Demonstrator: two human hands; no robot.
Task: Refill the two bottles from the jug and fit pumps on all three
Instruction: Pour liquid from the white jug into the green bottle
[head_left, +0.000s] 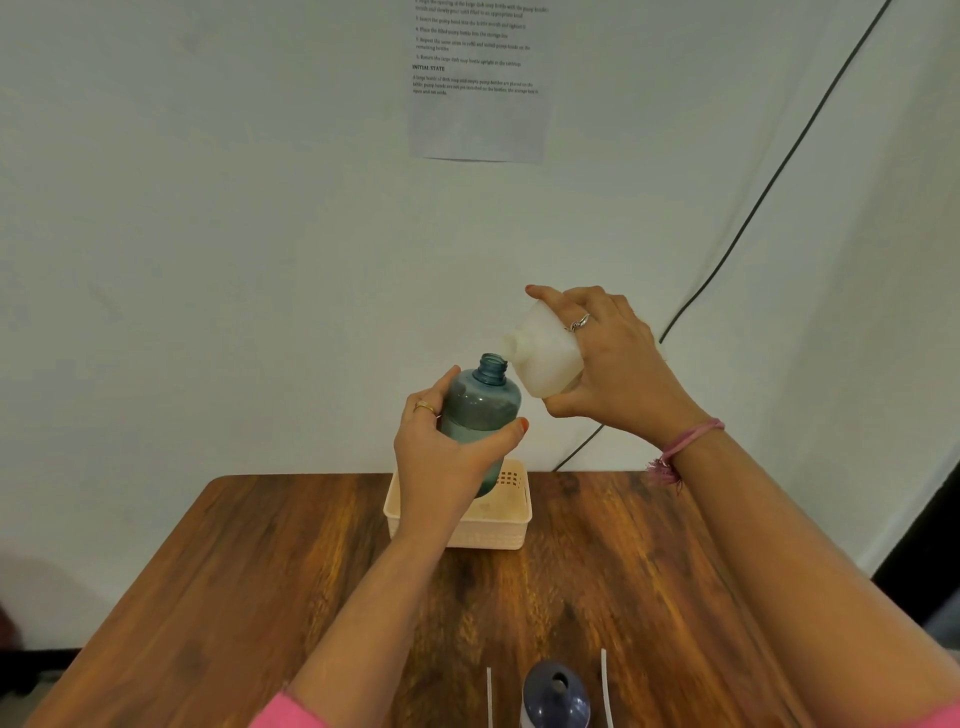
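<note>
Tilting leftward, the translucent white plastic jug (545, 358), clasped by the right hand (618, 374), brings its spout just beside the mouth of the upright blue-tinted plastic bottle (480, 410), gripped by the left hand (441, 452).

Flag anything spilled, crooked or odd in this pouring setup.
No spill shows on the table. The white jug is tipped, but its spout sits beside the blue bottle mouth rather than over it, so pouring now could miss.

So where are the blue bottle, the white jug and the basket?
blue bottle (485, 400), head view, on its shoulder above the fingers.
white jug (545, 358), head view, on its side wall.
basket (511, 530), head view, on its front right wall.
</note>
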